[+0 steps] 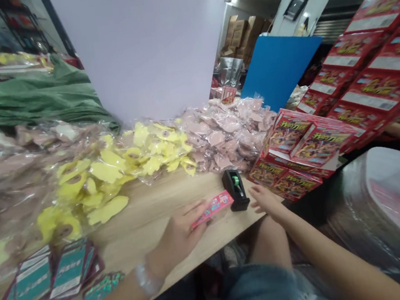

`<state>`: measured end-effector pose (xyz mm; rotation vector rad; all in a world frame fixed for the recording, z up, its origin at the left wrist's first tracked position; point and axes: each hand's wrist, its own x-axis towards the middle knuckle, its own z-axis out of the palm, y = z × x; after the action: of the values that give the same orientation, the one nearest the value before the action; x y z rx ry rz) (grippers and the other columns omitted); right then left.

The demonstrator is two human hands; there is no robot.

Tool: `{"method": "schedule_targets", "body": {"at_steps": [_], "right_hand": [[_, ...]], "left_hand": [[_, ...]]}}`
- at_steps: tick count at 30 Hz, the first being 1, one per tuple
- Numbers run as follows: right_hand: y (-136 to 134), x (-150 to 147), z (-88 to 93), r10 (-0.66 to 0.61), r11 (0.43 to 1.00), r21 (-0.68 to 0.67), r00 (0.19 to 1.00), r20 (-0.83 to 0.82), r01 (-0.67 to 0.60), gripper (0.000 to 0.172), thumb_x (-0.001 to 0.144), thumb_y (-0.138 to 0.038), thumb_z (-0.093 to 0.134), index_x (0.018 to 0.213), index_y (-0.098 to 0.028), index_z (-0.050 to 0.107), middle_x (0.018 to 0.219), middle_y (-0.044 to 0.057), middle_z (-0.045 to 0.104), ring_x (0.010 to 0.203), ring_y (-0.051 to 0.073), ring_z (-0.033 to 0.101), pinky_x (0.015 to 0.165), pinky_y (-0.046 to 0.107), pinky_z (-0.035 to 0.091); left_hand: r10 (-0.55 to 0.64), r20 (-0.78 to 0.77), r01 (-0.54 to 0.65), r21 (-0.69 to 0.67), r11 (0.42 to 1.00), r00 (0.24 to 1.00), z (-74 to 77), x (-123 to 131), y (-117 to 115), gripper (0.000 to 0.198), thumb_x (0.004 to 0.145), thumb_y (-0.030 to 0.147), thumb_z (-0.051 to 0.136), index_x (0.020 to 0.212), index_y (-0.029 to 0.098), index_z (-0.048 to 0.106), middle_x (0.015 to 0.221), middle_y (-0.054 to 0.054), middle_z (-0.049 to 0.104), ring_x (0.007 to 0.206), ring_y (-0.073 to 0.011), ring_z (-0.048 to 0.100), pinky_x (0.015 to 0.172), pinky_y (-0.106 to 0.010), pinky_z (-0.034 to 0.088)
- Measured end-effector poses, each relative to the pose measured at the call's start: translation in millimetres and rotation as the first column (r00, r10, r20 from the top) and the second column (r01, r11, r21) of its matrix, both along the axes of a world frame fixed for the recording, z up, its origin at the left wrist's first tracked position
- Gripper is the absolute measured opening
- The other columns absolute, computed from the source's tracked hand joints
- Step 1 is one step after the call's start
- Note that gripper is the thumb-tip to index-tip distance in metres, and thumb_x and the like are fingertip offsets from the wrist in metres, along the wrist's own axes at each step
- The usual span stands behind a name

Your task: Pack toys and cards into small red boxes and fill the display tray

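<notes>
- In the lower centre of the frame, the left hand (pixel 183 232) grips a small pink box (pixel 216 205) between thumb and fingers.
- The box juts up and right from that hand, its far end close to a black tape dispenser (pixel 235 192); whether they touch I cannot tell.
- The right hand (pixel 265 203), right of the dispenser, has loosely spread fingers, with nothing visible in them; the box lies to its left.
- Printing on the pink box is too blurred to read.
- Red boxes (pixel 304 139), right of centre, carry large yellow Chinese characters starting 我的; the rest is hard to read.
- More red boxes (pixel 374 82), stacked upper right, show similar yellow lettering above white label strips.
- Teal cards (pixel 34 282), lower left, bear pale writing, illegible.
</notes>
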<state>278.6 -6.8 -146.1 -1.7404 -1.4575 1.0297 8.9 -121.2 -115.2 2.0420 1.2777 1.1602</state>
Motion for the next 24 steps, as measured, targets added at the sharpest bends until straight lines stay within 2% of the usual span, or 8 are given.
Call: {"method": "schedule_targets", "body": {"at_steps": [3, 5, 7, 11, 17, 19, 21, 24], "right_hand": [[34.3, -3.9, -12.6, 0.022, 0.948, -0.315, 0.995, -0.099, -0.053, 0.020, 0.084, -0.031, 0.056, 0.089, -0.012, 0.058, 0.078, 0.001, 0.061, 0.063, 0.012, 0.059, 0.057, 0.028, 0.051], [33.7, -2.2, -21.5, 0.003, 0.918, -0.390, 0.983, -0.181, -0.075, 0.018, 0.086, -0.029, 0.053, 0.091, -0.012, 0.058, 0.082, 0.001, 0.061, 0.066, 0.011, 0.059, 0.060, 0.028, 0.051], [17.1, 2.8, -29.8, -0.024, 0.929, -0.364, 0.966, -0.258, -0.074, 0.017, 0.086, -0.029, 0.052, 0.087, -0.013, 0.057, 0.082, 0.001, 0.060, 0.069, 0.012, 0.058, 0.063, 0.028, 0.050], [-37.6, -1.4, -37.8, -0.075, 0.974, -0.224, 0.944, -0.321, 0.002, 0.028, 0.073, -0.036, 0.064, 0.057, -0.018, 0.050, 0.060, -0.002, 0.052, 0.062, 0.014, 0.051, 0.058, 0.025, 0.043], [-96.8, -66.7, -12.8, -0.015, 0.985, -0.151, 0.817, -0.577, -0.088, 0.041, 0.071, -0.056, 0.057, 0.055, -0.020, 0.045, 0.047, -0.004, 0.042, 0.046, 0.011, 0.038, 0.047, 0.024, 0.034], [-109.2, -72.2, -5.6, -0.032, 0.990, -0.140, 0.901, -0.432, -0.032, 0.041, 0.066, -0.059, 0.060, 0.055, -0.021, 0.045, 0.046, -0.003, 0.044, 0.043, 0.012, 0.040, 0.044, 0.025, 0.035], [-115.9, -62.5, -3.2, 0.038, 0.999, -0.016, 0.985, -0.170, -0.041, 0.038, 0.056, -0.057, 0.067, 0.064, -0.022, 0.053, 0.057, 0.002, 0.057, 0.055, 0.021, 0.054, 0.050, 0.030, 0.043], [-101.0, -48.7, -6.9, 0.265, 0.953, 0.147, 0.964, 0.023, -0.266, 0.046, 0.053, -0.051, 0.070, 0.091, -0.029, 0.058, 0.091, 0.008, 0.066, 0.092, 0.032, 0.058, 0.067, 0.037, 0.049]], "left_hand": [[-0.020, -0.176, -0.015, -0.197, 0.980, 0.984, -12.6, 21.3, 14.7, 0.044, 0.086, 0.026, 0.044, 0.130, 0.021, 0.042, 0.116, -0.009, 0.060, 0.102, -0.0219, 0.059, 0.085, -0.031, 0.046], [-0.009, -0.293, -0.085, -0.305, 0.948, 0.956, -12.2, 27.5, 14.2, 0.043, 0.086, 0.028, 0.045, 0.128, 0.022, 0.043, 0.109, -0.009, 0.064, 0.092, -0.0246, 0.062, 0.076, -0.032, 0.049], [-0.015, -0.368, -0.128, -0.361, 0.924, 0.930, -6.5, 27.2, 12.0, 0.036, 0.085, 0.027, 0.046, 0.121, 0.022, 0.049, 0.102, -0.009, 0.066, 0.087, -0.0259, 0.064, 0.071, -0.032, 0.049], [-0.033, -0.425, -0.149, -0.388, 0.909, 0.904, 0.7, 26.7, 15.3, 0.031, 0.086, 0.027, 0.045, 0.116, 0.021, 0.051, 0.096, -0.009, 0.067, 0.085, -0.0265, 0.064, 0.071, -0.032, 0.048], [-0.020, -0.412, -0.136, -0.347, 0.928, 0.911, 0.1, 45.4, 8.2, 0.034, 0.086, 0.022, 0.045, 0.120, 0.021, 0.048, 0.104, -0.009, 0.065, 0.088, -0.0265, 0.063, 0.072, -0.034, 0.050], [-0.011, -0.355, -0.104, -0.304, 0.947, 0.935, 13.5, 47.5, -10.4, 0.036, 0.086, 0.019, 0.045, 0.122, 0.020, 0.047, 0.114, -0.009, 0.061, 0.099, -0.0258, 0.059, 0.082, -0.035, 0.047], [-0.029, -0.270, -0.053, -0.290, 0.956, 0.963, 33.7, 46.0, -31.0, 0.036, 0.086, 0.021, 0.048, 0.122, 0.020, 0.048, 0.117, -0.008, 0.060, 0.102, -0.0237, 0.058, 0.086, -0.031, 0.046], [-0.054, -0.098, 0.018, -0.337, 0.941, 0.994, 55.9, 28.3, -47.1, 0.031, 0.084, 0.029, 0.054, 0.115, 0.023, 0.053, 0.104, -0.002, 0.066, 0.088, -0.0177, 0.063, 0.076, -0.022, 0.048]]}}
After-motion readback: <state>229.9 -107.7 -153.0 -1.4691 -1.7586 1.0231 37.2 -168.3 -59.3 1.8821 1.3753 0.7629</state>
